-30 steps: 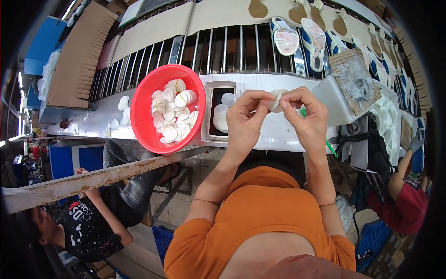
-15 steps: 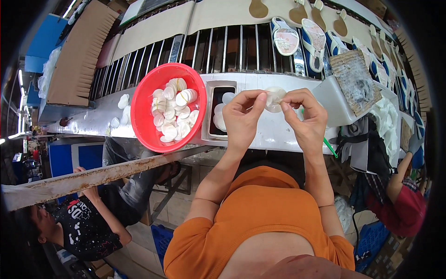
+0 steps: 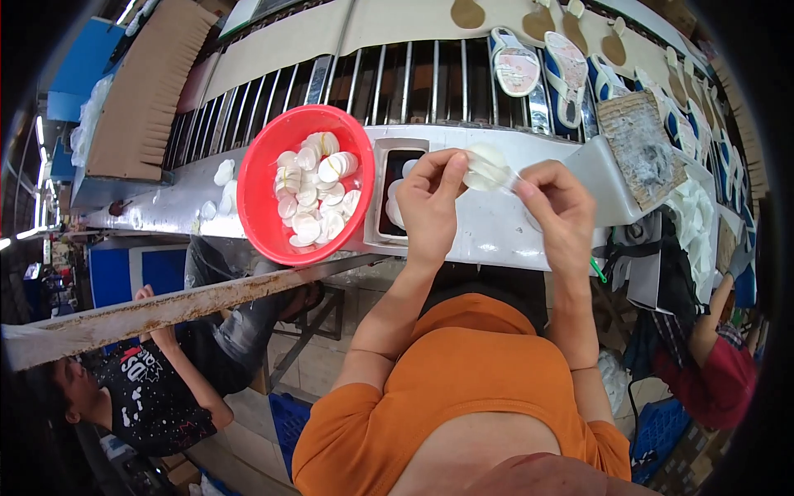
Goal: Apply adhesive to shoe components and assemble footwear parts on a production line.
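My left hand (image 3: 430, 202) pinches a thin white round disc (image 3: 485, 164) between thumb and fingers, held up over the white work surface. A thin translucent film (image 3: 510, 179) stretches from the disc's right side to my right hand (image 3: 559, 207), whose thumb and forefinger are closed on its end. Close by on the left, a small white tray (image 3: 385, 240) with a dark inside has more pale discs (image 3: 394, 207), partly hidden by my left hand. Beyond it a red basin (image 3: 259, 169) holds many white discs (image 3: 333, 194), some bundled with bands.
Ahead runs a roller conveyor (image 3: 409, 83) with sandals (image 3: 515, 66) and tan soles (image 3: 536, 21). At right a grey bin (image 3: 597, 174) bears a rough, stained board (image 3: 641, 149). A rusty bar (image 3: 190, 306) crosses at left, beside a seated person (image 3: 157, 388). Another person (image 3: 703, 364) works at right.
My right hand has moved right, away from my left, and the translucent film now stretches between the disc and its fingers. The whole view has shifted slightly.
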### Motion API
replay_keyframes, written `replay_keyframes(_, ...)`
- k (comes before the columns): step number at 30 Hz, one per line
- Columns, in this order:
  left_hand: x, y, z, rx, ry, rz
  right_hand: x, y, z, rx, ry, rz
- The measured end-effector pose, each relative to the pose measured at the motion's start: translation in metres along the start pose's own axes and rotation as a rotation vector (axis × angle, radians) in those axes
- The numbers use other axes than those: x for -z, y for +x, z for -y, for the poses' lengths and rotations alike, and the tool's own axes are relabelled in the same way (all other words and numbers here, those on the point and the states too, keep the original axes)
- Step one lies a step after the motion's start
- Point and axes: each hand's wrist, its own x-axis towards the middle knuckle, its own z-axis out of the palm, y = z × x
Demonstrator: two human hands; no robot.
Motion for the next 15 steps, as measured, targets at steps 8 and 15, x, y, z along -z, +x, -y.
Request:
replay_keyframes(8, 0.018, 0.019, -0.008, -0.004, -0.053, -0.151, 0.022, -0.014, 0.041, 0.267, 0.198, 0.567)
replay_keyframes(15, 0.034, 0.015, -0.018, -0.144, 0.175, -0.084, -0.007, -0.015, 0.034, 0.147, -0.622, 0.418)
